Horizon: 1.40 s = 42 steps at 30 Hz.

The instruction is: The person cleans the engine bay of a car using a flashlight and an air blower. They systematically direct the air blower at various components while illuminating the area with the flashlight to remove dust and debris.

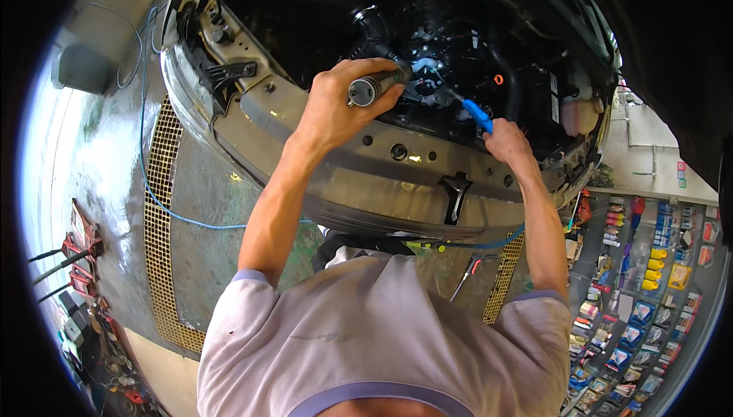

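Note:
My left hand point(334, 99) grips a dark cylindrical flashlight point(365, 91) over the car's front panel point(343, 185). Its bright light falls on metal engine parts point(426, 65) deep in the open engine bay. In my right hand point(509, 143) is a tool with a blue handle point(477, 115). The tool's thin shaft reaches down and left into the lit area; I cannot make out its tip. Just above that handle lies an orange ring point(499, 79), perhaps a dipstick loop. A black hood latch point(456, 196) sits on the front panel between my forearms.
The raised hood point(658, 45) hangs at upper right. A pale fluid reservoir point(578, 116) is at the bay's right side. Below are a blue hose point(189, 219), yellow floor grating point(157, 199) and a spray gun point(471, 269). Red jacks point(83, 271) stand left; stocked shelves point(635, 308) right.

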Motion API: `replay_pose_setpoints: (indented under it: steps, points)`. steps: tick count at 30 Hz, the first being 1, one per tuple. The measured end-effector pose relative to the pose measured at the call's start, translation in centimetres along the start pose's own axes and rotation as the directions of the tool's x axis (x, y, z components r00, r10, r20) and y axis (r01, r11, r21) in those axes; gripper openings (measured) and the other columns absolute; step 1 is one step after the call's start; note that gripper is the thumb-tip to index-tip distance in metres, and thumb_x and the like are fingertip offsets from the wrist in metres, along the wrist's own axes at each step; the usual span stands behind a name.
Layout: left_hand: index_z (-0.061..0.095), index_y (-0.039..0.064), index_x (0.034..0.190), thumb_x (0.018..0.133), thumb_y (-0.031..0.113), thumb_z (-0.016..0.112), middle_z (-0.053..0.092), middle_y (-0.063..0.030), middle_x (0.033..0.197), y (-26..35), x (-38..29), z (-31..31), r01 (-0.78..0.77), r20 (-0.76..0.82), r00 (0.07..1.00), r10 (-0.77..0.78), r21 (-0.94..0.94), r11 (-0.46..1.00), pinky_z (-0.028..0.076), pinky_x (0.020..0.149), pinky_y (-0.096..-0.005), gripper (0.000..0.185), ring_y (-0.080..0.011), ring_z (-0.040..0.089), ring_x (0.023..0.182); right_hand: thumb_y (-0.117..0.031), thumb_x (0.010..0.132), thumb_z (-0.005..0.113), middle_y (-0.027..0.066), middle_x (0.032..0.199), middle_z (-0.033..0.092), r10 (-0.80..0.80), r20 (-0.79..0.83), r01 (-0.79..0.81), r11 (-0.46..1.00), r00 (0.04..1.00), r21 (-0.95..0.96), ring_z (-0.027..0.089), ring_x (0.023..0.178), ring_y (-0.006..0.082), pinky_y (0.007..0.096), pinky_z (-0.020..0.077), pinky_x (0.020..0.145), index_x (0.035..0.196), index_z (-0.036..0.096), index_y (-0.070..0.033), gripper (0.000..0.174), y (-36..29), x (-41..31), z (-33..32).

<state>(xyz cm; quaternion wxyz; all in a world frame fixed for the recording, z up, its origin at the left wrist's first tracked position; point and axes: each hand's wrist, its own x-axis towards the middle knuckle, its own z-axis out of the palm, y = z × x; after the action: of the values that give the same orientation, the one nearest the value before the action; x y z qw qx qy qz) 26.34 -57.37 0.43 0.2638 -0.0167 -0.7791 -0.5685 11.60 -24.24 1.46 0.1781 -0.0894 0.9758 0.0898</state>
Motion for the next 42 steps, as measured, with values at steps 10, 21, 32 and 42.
replay_pose_setpoints:
  steps: [10, 21, 32, 42]
  points:
    - [0.078, 0.006, 0.121, 0.087, 0.02, 0.087, 0.078, -0.0188, 0.11, 1.8, 6.0, 4.7, 0.038, -0.044, 0.999, -0.033, 0.117, 0.992, 0.064, 0.086, -0.0378, 0.037, -0.0297, 0.079, 0.098, -0.017, 0.091, 0.067, 0.0317, 0.102, 0.075, 0.056, 0.012, -0.058, 0.968, 0.998, 0.243, 0.076, 0.095, 0.0441, 0.0513, 0.06, 0.085, 0.108, 0.074, 0.007, 0.03, 8.5, 7.3, -3.2]
    - [0.077, 0.004, 0.125, 0.089, 0.014, 0.086, 0.08, -0.0142, 0.112, 4.6, 8.0, 11.7, 0.071, -0.021, 0.997, -0.068, 0.204, 0.976, 0.063, 0.086, -0.0321, 0.039, -0.0197, 0.077, 0.099, -0.019, 0.092, 0.067, 0.0281, 0.101, 0.077, -0.03, 0.031, 0.018, 0.943, 0.999, 0.333, 0.079, 0.086, 0.0393, 0.0463, 0.0629, 0.081, 0.112, 0.074, 0.007, 0.033, 8.7, 16.8, -6.1]
    - [0.077, 0.007, 0.125, 0.087, 0.014, 0.088, 0.079, -0.013, 0.115, 4.1, 10.6, 16.6, -0.032, -0.041, 0.998, 0.044, 0.262, 0.965, 0.062, 0.086, -0.0344, 0.04, -0.0226, 0.078, 0.099, -0.005, 0.088, 0.061, 0.0197, 0.084, 0.076, -0.136, 0.093, 0.108, 0.959, 0.986, 0.261, 0.076, 0.068, 0.0268, 0.0385, 0.0607, 0.063, 0.1, 0.074, 0.006, 0.021, 7.5, 20.9, -8.8]
    - [0.078, 0.006, 0.124, 0.089, 0.015, 0.087, 0.079, -0.014, 0.113, -1.4, 13.3, 18.9, 0.01, -0.082, 0.997, 0.007, 0.198, 0.98, 0.063, 0.086, -0.0317, 0.037, -0.0209, 0.077, 0.099, -0.006, 0.089, 0.058, 0.0274, 0.102, 0.077, -0.12, -0.013, 0.116, 0.916, 0.993, 0.384, 0.079, 0.088, 0.0362, 0.0433, 0.062, 0.076, 0.112, 0.075, 0.005, 0.031, 7.5, 26.1, -5.7]
